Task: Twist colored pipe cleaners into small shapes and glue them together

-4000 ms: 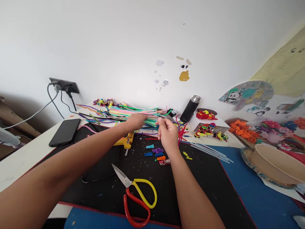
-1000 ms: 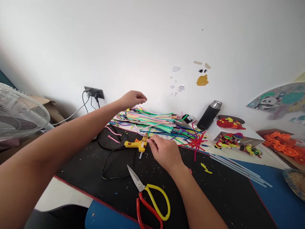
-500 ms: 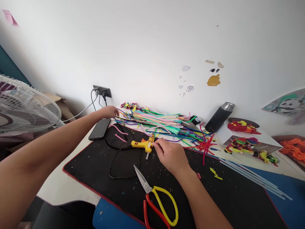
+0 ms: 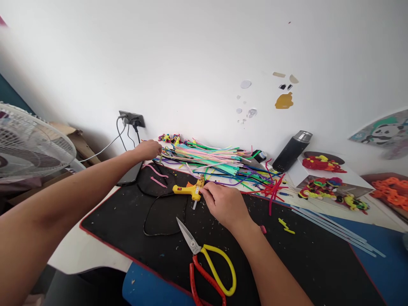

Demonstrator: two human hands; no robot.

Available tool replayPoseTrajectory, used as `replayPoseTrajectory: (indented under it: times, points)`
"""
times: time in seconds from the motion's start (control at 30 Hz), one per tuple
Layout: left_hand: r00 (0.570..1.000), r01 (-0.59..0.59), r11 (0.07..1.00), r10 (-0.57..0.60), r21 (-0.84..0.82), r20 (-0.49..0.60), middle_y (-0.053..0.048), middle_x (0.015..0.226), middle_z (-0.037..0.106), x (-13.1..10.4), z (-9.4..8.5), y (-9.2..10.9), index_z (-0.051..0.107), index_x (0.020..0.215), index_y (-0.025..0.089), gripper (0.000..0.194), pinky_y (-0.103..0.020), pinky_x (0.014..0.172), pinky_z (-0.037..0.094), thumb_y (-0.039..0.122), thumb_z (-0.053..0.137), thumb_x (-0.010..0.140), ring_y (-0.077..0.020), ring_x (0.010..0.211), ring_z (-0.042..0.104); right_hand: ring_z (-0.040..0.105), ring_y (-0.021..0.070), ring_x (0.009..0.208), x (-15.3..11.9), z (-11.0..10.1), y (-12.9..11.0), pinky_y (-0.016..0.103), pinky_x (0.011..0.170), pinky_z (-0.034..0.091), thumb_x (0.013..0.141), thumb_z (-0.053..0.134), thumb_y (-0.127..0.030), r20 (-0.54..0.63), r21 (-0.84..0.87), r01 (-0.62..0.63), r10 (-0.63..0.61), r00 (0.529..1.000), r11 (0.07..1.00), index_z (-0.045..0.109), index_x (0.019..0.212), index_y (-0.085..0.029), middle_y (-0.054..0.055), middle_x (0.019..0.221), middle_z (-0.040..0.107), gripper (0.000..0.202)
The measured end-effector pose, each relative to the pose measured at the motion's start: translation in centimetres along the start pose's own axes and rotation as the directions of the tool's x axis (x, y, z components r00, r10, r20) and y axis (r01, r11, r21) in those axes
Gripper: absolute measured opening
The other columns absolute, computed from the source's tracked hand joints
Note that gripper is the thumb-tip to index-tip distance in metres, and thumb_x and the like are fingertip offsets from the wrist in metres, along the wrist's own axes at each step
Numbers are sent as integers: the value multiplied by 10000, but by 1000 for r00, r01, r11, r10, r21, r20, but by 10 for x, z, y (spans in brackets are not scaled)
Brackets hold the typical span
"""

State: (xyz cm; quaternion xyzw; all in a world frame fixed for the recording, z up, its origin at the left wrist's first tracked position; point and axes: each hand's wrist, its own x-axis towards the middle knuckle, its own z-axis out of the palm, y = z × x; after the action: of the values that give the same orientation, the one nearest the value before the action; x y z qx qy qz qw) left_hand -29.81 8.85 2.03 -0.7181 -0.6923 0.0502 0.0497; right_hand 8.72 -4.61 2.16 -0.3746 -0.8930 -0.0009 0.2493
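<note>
My left hand (image 4: 149,150) reaches to the back left of the table, beside the heap of pipe cleaners (image 4: 207,155). Its fingers are drawn together, and a thin greenish strand shows under the fingertips; whether they grip it is unclear. My right hand (image 4: 225,205) is closed in a pinch right beside the yellow glue gun (image 4: 186,191); what the fingertips hold is hidden. The gun lies on a black mat (image 4: 121,225) with a clear glue stick (image 4: 194,205) poking out. Scissors (image 4: 204,259) with red and yellow handles lie in front of it.
Pink pipe cleaner pieces (image 4: 157,182) and a phone (image 4: 131,175) lie at left, near a white fan (image 4: 32,144). Rightward are red pipe cleaners (image 4: 274,195), yellow pieces (image 4: 286,226), glue sticks (image 4: 334,231), a black flask (image 4: 291,152) and a white box (image 4: 353,185) with colourful figures.
The left hand has shifted slightly right relative to the table, towards the pipe cleaner heap. My right hand stays beside the glue gun. The whole view has shifted a little.
</note>
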Motion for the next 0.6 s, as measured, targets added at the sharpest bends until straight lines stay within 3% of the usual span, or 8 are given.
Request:
replayPoseTrajectory:
  times: [0.17,0.37,0.47,0.6]
  points:
    - [992,-117,993,117,7,-42,-129,1106,746,-5,-7,18,762,1003,218,324,-342,909,474,301,469,890,-290,1068,644,713,186,682,1,-1,-3,316,565,256,1056,536,-294,40,-14,-1,2,999,1000,703,960,-182,41,821,785,223]
    - [975,-220,975,220,-11,-13,-113,1057,747,-8,13,48,775,950,232,259,-330,878,481,298,550,840,-268,1005,656,714,186,690,2,1,-3,318,570,249,1059,539,-302,76,-24,-17,18,997,1000,700,955,-177,45,822,786,229]
    - [969,-247,969,247,-29,-22,-115,1030,748,-9,15,51,772,918,221,240,-324,857,479,272,548,852,-265,990,658,717,187,698,2,0,-2,319,574,248,1061,532,-304,87,-26,-20,23,996,999,700,953,-177,46,826,789,236]
    - [959,-276,960,273,-46,-72,-148,1009,734,-8,-2,46,758,899,185,253,-362,864,458,261,517,887,-296,990,648,719,192,715,2,-2,-2,316,577,246,1067,514,-305,98,-20,-26,27,995,999,701,971,-173,54,848,790,248]
